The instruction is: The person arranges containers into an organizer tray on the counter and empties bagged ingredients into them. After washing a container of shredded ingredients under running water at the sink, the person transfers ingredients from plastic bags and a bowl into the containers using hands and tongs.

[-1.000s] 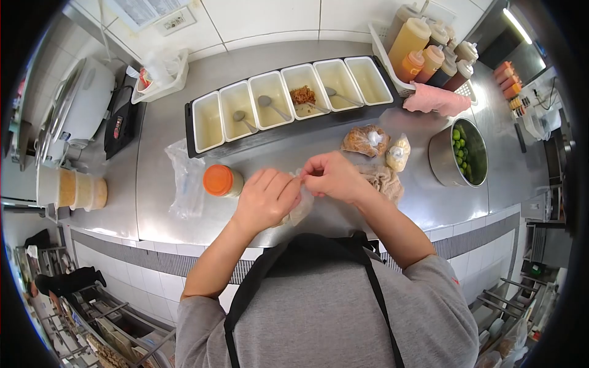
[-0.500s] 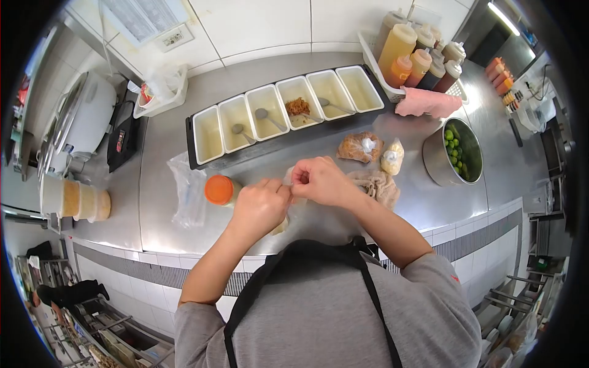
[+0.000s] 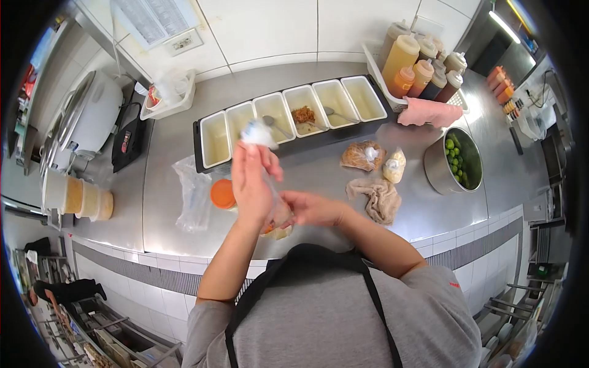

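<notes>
My left hand (image 3: 250, 184) is raised over the counter, slightly blurred, holding a clear plastic bag (image 3: 279, 211). The bag's bunched whitish top (image 3: 259, 133) sticks up above the fingers. My right hand (image 3: 311, 208) has its fingers curled on the bag's lower part, from the right side. Just below the hands, a pale yellow and orange item (image 3: 279, 233) shows in part; I cannot tell what it is. A jar with an orange lid (image 3: 223, 194) stands left of my left hand, partly covered by it. Another clear bag (image 3: 193, 199) lies flat farther left.
Behind my hands stands a black rack of white tubs (image 3: 214, 138), some with spoons, one with brown shreds. To the right are two tied food bags (image 3: 362, 156), a beige cloth (image 3: 377, 199), a metal pot of green limes (image 3: 434, 161) and a basket of sauce bottles (image 3: 402, 54).
My hands, close together before, have parted. The left rose with the bag's bunched top, and the right moved down to its lower part. The spoon in the second tub is now hidden.
</notes>
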Tool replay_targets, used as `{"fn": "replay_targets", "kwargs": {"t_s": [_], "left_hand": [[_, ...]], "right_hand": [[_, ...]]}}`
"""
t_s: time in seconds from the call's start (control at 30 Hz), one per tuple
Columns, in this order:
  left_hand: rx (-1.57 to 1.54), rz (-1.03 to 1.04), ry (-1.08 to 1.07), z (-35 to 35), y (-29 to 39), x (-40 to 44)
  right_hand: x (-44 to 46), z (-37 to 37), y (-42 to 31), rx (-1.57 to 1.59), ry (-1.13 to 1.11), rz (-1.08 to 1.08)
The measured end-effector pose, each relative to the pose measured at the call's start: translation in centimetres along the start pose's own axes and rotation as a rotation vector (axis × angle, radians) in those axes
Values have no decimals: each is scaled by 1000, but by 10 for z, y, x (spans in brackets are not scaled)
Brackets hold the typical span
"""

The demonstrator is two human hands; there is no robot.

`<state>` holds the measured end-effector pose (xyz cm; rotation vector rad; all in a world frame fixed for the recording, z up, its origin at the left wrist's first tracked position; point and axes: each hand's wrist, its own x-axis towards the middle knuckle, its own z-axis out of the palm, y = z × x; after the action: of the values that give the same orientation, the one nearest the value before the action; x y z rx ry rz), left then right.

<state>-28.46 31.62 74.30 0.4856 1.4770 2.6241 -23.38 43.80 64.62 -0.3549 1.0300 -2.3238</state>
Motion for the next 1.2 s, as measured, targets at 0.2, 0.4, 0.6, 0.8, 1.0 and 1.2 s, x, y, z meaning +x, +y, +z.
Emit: {"fn": "replay_targets", "kwargs": {"t_s": [0.2, 0.4, 0.6, 0.8, 1.0, 1.2], "left_hand": [[-188, 191, 285, -8, 32, 29], [-306, 133, -110, -50, 40, 22], [449, -223, -182, -50, 48, 2], [-274, -765, -477, -56, -31, -36], [-474, -978, -414, -30, 4, -14], [-175, -996, -518, -2, -25, -47]], "right_hand": [[0, 1, -8, 77, 255, -243], [-18, -2, -38, 427, 439, -366], [-29, -18, -47, 361, 463, -451], [-17, 1, -69, 162, 605, -458], [-30, -5, -73, 132, 695, -367], [-24, -5, -70, 54, 794, -427]]}}
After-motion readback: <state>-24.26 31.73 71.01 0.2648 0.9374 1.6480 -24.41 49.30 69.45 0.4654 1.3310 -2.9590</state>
